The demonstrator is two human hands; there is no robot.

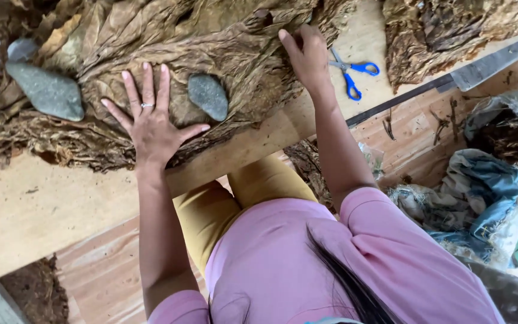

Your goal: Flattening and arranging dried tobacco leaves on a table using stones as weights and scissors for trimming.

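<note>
Left hand (151, 123) presses flat, fingers spread, on the wrinkled brown dried leaf pile (235, 54); right hand (307, 54) rests open-fingered at its edge.

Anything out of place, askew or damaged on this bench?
Nothing stands out. The dried brown leaves look ragged, as such leaves do. Two grey stones rest on them. The left hand presses flat; the right hand touches the pile beside blue-handled scissors.
</note>
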